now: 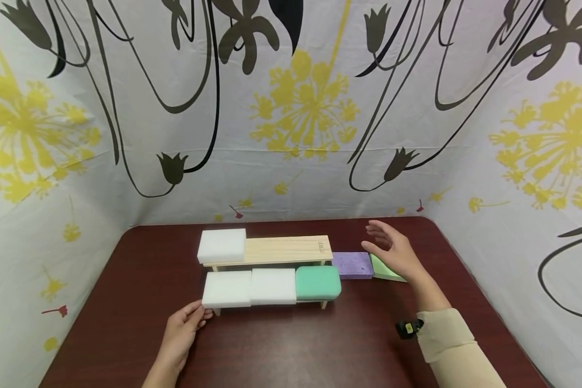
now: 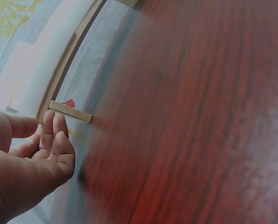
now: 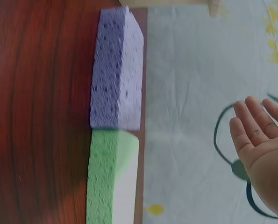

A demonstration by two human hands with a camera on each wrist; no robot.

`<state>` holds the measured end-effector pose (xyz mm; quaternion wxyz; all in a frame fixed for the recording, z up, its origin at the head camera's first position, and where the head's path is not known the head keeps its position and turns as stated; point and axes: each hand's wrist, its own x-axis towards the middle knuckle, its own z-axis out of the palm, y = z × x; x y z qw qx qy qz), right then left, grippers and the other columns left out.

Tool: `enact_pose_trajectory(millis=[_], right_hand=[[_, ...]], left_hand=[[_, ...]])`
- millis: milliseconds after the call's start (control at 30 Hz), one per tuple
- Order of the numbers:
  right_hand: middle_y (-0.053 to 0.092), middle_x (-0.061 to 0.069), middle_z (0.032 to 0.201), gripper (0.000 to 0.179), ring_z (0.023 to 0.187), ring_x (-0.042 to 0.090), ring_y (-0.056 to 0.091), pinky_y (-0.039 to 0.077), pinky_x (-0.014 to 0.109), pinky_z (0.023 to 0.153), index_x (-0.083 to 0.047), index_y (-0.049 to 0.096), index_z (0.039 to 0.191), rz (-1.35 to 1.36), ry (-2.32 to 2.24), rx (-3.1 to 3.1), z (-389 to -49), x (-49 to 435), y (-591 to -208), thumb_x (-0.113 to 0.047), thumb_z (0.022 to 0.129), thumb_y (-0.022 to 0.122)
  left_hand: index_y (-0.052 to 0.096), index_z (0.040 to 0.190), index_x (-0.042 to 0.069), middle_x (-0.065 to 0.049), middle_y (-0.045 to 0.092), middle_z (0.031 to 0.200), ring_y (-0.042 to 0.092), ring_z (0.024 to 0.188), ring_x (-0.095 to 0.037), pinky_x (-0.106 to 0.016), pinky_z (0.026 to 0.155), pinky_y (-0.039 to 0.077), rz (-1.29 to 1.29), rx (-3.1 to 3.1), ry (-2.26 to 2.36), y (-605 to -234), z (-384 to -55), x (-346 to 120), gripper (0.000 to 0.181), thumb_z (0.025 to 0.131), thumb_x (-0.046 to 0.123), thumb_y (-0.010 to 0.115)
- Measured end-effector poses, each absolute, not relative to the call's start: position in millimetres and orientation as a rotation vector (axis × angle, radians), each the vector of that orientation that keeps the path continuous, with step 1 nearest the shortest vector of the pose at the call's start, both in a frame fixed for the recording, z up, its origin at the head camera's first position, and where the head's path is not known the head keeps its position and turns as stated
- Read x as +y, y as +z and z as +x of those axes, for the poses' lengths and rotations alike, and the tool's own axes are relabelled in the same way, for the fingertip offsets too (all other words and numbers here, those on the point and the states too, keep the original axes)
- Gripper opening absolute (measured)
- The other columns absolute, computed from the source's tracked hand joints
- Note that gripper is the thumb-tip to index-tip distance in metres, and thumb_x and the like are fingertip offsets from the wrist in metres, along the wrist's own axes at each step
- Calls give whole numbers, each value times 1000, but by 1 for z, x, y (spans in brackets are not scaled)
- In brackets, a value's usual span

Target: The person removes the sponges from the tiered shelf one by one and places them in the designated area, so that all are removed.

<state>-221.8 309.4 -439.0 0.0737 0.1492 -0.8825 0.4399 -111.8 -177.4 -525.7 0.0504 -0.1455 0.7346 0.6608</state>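
My left hand point(image 1: 180, 328) pinches the left end of the low front wooden stand point(image 2: 64, 77), thumb at its edge and fingertips beneath, beside a short leg. Along that stand lie two white sponge blocks point(image 1: 227, 288) and a green rounded sponge point(image 1: 318, 283). My right hand point(image 1: 393, 250) hovers with spread, loosely bent fingers, holding nothing. Below it on the table are a purple sponge point(image 3: 111, 70) and a light green sponge point(image 3: 103, 177), end to end; the hand partly covers the green one in the head view.
Behind the front stand is a second wooden stand point(image 1: 281, 249), with a white block point(image 1: 222, 245) on its left end. Everything rests on a dark red wood-grain table point(image 1: 281, 345). A flower-patterned cloth point(image 1: 300, 194) rises along the back and sides.
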Motion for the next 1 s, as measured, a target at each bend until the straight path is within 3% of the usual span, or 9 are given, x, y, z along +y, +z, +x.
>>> enact_pose_trajectory(millis=[400,633,867,1000], right_hand=[[56,30,135,58,126,48,52,42,63,105,7,45,145,484,1321,-2669,-209,274,-420,-8,95,71],[57,19,138,61,128,37,54,44,56,106,-5,46,148,541,1322,-2672,-226,271,-432,-22,96,73],[58,20,138,57,128,38,54,43,56,108,-1,47,146,622,1342,-2659,-230,241,-423,-15,97,71],[60,14,136,57,127,32,56,45,51,108,-5,50,145,685,1336,-2651,-235,227,-424,-22,96,73]], left_hand=[[48,138,-18,-15,69,108,64,91,-6,-19,80,54,-462,2207,2033,-524,-111,-184,38,107,4,47],[47,138,-18,-14,69,109,64,91,-6,-19,80,54,-462,2193,2046,-524,-110,-185,39,107,5,47],[46,139,-18,-15,69,110,64,93,-7,-20,80,55,-463,2177,2054,-523,-109,-186,40,107,6,47],[46,140,-17,-15,69,111,65,93,-7,-20,80,55,-470,2165,2055,-523,-109,-186,40,107,7,48]])
